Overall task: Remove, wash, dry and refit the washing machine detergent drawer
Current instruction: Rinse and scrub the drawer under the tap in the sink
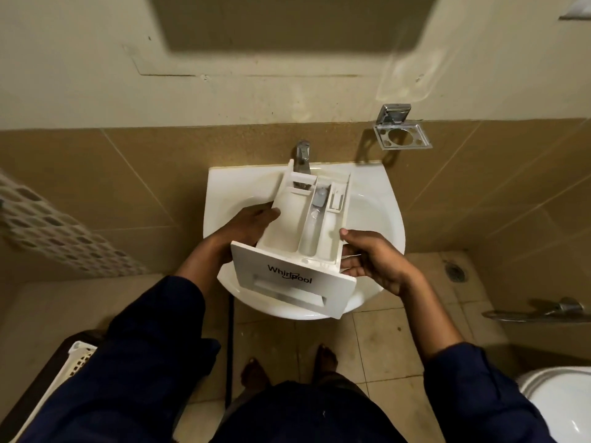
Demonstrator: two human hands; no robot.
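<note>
So from where I'm standing, step one is clearly done: the detergent drawer [297,231] is out of the machine and being held over the bathroom basin [383,199], compartments facing up, back end tucked right under the tap [302,156] and the branded front panel [292,282] pointing back at the person. The left hand [249,225] has its fingers wrapped onto the left wall of the drawer. The right hand [371,257] clamps the right wall, thumb on top of the rim and the other fingers curled underneath. So both hands have a firm hold on it and it isn't resting in the bowl as far as I can tell. I can't see any water coming out of the tap, and I honestly can't tell if the plastic is wet, so my guess is the washing is only about to start. That leaves pretty much everything else: rinse and scrub the compartments, dry it off, then carry it back and slide it in. No cloth or brush that I can spot around the basin either.
</note>
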